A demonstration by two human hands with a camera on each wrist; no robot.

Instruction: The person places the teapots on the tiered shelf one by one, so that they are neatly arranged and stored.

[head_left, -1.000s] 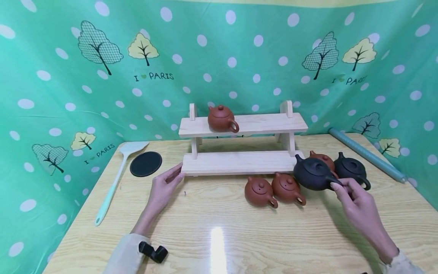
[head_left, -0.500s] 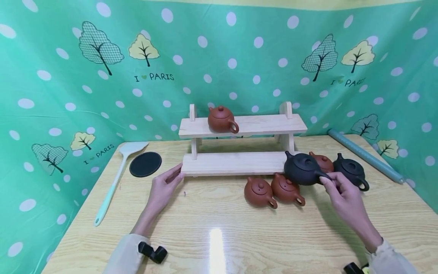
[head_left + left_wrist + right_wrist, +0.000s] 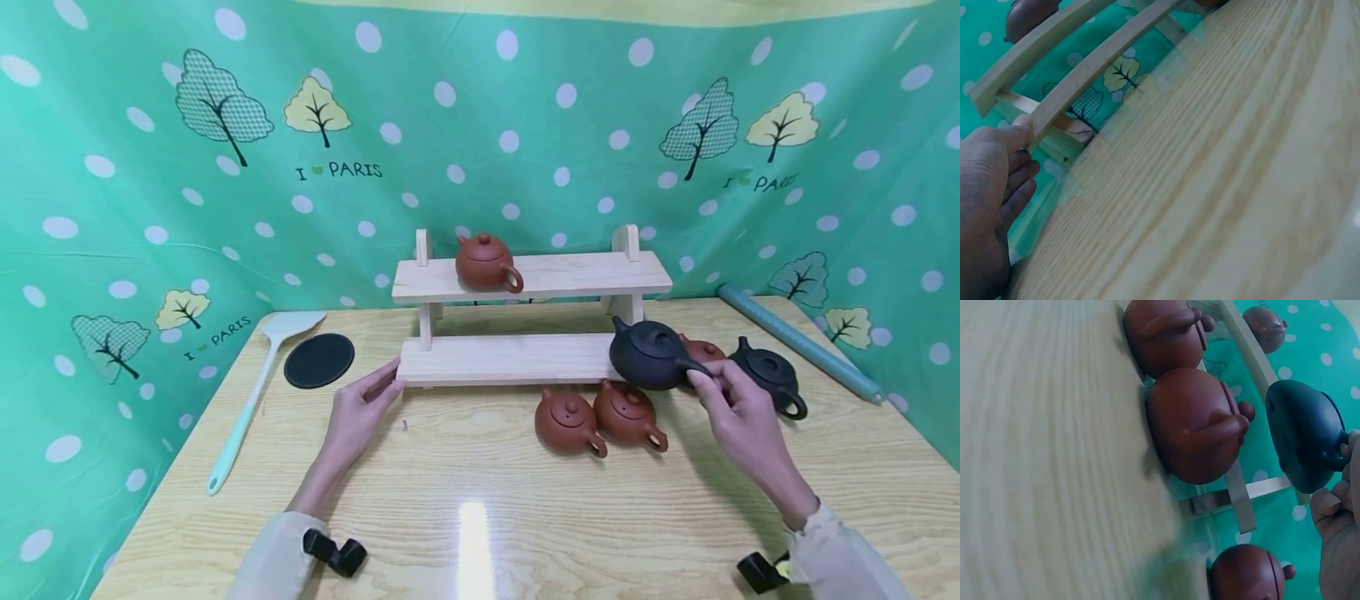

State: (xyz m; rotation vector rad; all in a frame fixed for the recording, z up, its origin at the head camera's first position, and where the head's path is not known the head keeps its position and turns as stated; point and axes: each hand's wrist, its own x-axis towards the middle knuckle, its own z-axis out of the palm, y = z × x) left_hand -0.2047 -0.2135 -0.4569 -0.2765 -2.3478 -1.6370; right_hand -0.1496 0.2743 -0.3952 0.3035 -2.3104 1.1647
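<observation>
My right hand (image 3: 744, 427) pinches the handle of a black teapot (image 3: 648, 357) and holds it up over the right end of the lower board of a two-tier wooden display shelf (image 3: 510, 357). In the right wrist view the underside of this black teapot (image 3: 1300, 434) shows. At the shelf's lower left corner, my left hand (image 3: 360, 412) pinches the board's end between thumb and fingers. A reddish-brown teapot (image 3: 482, 262) sits on the upper board, towards the left. Two more brown teapots (image 3: 567, 423) stand side by side on the table before the shelf.
Right of the shelf are another brown teapot (image 3: 702, 347), partly hidden by the held one, and a second black teapot (image 3: 767, 377). A teal roll (image 3: 798, 342) lies at the back right. On the left lie a pale turner (image 3: 251, 417) and a black disc (image 3: 319, 360).
My right hand has carried the black teapot leftward and slightly up, from beside the shelf to over its lower board's right end. The left hand has stayed at the shelf corner.
</observation>
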